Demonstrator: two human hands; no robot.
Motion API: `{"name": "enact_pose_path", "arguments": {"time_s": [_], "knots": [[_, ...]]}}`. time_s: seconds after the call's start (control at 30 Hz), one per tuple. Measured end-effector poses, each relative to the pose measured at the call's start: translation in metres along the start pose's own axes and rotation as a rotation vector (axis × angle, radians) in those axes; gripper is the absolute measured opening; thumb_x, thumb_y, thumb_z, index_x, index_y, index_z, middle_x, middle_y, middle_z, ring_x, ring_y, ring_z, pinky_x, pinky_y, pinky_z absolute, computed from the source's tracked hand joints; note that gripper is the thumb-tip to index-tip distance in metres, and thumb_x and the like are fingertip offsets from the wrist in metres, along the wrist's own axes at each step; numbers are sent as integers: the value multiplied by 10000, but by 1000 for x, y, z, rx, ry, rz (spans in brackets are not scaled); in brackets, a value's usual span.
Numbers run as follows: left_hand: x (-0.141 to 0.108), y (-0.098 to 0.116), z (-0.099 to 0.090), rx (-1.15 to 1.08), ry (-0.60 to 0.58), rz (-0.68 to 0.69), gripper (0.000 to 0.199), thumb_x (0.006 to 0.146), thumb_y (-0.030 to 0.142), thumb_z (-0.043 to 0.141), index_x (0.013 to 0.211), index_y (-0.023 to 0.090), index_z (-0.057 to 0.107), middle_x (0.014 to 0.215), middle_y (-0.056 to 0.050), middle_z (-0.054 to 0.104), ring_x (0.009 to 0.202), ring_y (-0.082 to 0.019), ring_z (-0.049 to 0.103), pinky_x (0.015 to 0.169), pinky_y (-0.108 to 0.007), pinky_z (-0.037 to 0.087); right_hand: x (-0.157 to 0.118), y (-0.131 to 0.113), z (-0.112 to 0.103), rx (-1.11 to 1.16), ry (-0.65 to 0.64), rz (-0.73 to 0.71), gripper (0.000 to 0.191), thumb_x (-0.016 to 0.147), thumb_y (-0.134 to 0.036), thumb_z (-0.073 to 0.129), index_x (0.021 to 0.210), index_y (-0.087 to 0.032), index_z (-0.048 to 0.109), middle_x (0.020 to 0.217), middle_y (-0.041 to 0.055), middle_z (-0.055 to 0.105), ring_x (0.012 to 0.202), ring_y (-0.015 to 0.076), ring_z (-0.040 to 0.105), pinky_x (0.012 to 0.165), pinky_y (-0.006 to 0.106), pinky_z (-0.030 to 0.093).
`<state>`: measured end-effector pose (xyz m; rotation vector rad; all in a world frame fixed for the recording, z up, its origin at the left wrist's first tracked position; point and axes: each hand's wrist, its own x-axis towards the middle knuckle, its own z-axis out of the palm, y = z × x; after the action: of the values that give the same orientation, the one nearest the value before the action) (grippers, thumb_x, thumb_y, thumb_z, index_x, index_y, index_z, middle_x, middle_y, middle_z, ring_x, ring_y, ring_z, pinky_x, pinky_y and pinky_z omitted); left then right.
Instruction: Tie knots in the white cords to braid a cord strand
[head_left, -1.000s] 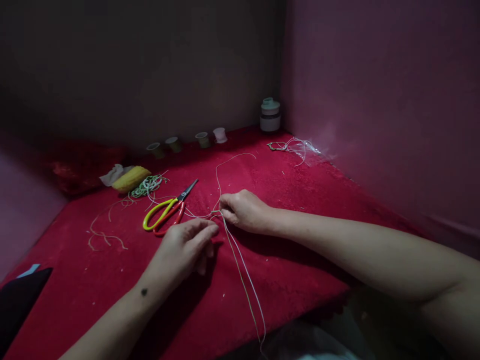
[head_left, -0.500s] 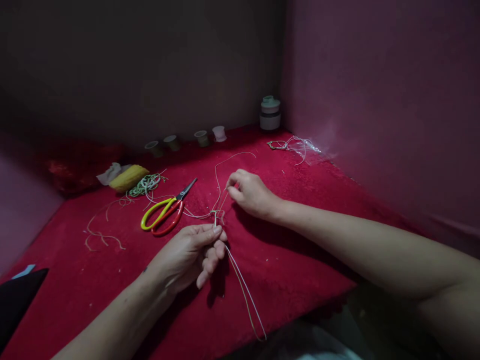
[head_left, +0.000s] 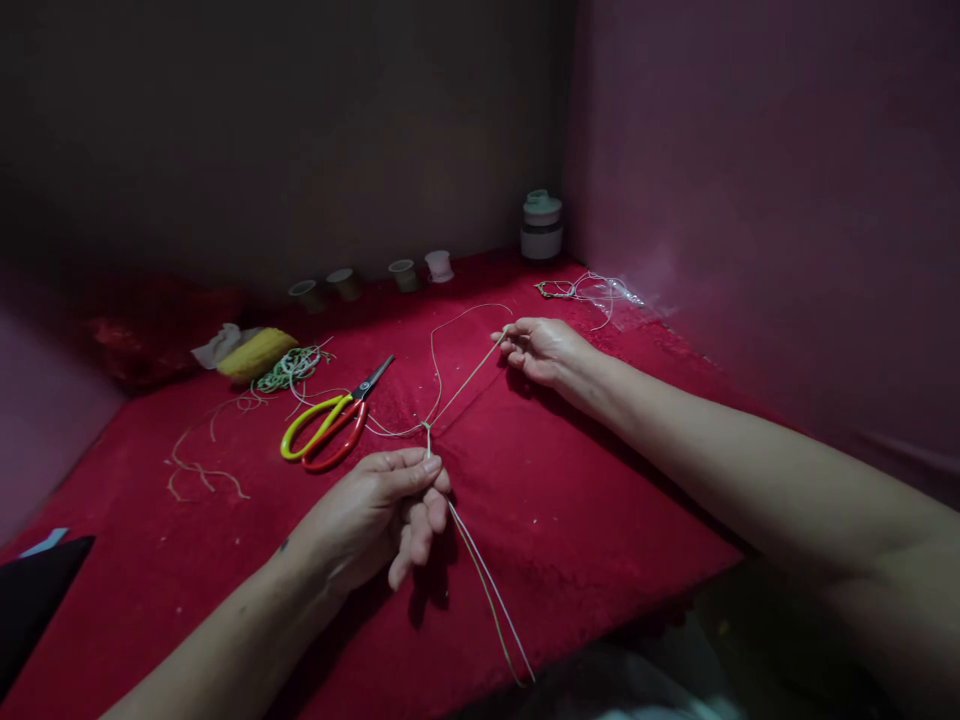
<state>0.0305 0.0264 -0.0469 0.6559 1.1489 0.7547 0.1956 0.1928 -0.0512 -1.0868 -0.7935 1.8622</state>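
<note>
Between thumb and fingers, my left hand (head_left: pixel 401 500) pinches a bundle of thin cords (head_left: pixel 429 440) just below a small knot. Two cord ends, one white and one tan, trail from under that hand toward the front edge. My right hand (head_left: pixel 544 350) is closed on a tan cord (head_left: pixel 471 377), drawn taut from the knot up to the right. Another thin cord curves loosely away from the knot toward the back. Left of the knot lie scissors (head_left: pixel 334 425) with one yellow and one red handle, blades partly apart.
The table has a red cloth (head_left: pixel 600 520). At the left are a yellow bundle (head_left: pixel 257 355), green and white cords (head_left: pixel 292 368) and loose tan strands (head_left: pixel 196 468). Several spools (head_left: pixel 439 266) and a white jar (head_left: pixel 541 225) stand by the wall. A clear plastic bag (head_left: pixel 622 303) lies back right.
My right hand has moved away to the right and slightly back, pulling the tan cord from a slack loop into a straight line. My left hand stays nearly in place.
</note>
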Motion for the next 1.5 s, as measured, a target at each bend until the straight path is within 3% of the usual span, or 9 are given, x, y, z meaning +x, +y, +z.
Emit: {"name": "enact_pose_path", "arguments": {"time_s": [0.2,0.47,0.53,0.63,0.7,0.8,0.9,1.1,1.5], "knots": [[-2,-1,-2,1,-12,0,173,832,187,462,720,106,567,523,-46,628,255,-109,487,205,-158,347,-4,-3,-2,-253,-57,-273,203,753,-9,417,609,-147,451,604,22,530,413,55,445,320,177,264],[-2,0,2,85,1,-29,173,824,243,471,735,125,562,520,-33,619,273,-113,494,208,-161,334,-2,-31,-20,-486,-188,-151,202,760,-89,453,570,-153,430,513,-20,433,373,39,292,327,186,167],[-5,4,2,198,65,-46,176,811,286,505,734,136,554,504,-24,607,282,-107,491,208,-143,305,-2,-32,-23,-773,-74,-296,150,715,-68,480,591,-151,478,547,7,474,439,72,381,385,205,268],[-9,12,-3,426,302,88,172,780,315,570,748,147,550,432,14,557,245,-64,411,216,-111,250,-8,-24,-17,-1169,128,-708,170,663,-16,481,730,-131,586,754,68,582,684,141,516,603,257,401],[-8,16,-9,439,407,200,158,771,300,586,801,145,568,435,17,563,242,-52,388,230,-116,269,-17,-10,-5,-1263,24,-869,240,675,-23,475,835,-129,619,879,77,606,796,154,530,706,266,407],[-2,17,-14,201,339,203,154,766,225,580,863,106,598,619,-68,664,334,-73,492,271,-139,359,-35,15,15,-1260,-332,-827,249,704,-65,494,904,-118,632,892,71,619,763,129,539,691,235,411],[5,14,-11,-16,234,133,135,785,143,536,856,59,615,756,-140,685,444,-78,563,346,-130,438,-46,36,28,-1324,-487,-773,206,723,-94,498,880,-107,630,881,85,620,756,128,537,685,232,404],[12,5,-3,2,175,81,69,787,135,533,777,91,585,558,-36,621,383,-101,548,352,-200,479,-43,46,32,-1312,-535,-655,159,708,-108,495,792,-138,627,759,46,637,662,106,527,597,206,368],[11,2,3,296,239,79,258,809,344,507,627,164,478,329,41,469,203,-69,350,228,-147,252,-39,43,35,-1320,-510,-627,134,690,-160,500,704,-146,633,645,26,615,562,90,488,515,206,315]]}}
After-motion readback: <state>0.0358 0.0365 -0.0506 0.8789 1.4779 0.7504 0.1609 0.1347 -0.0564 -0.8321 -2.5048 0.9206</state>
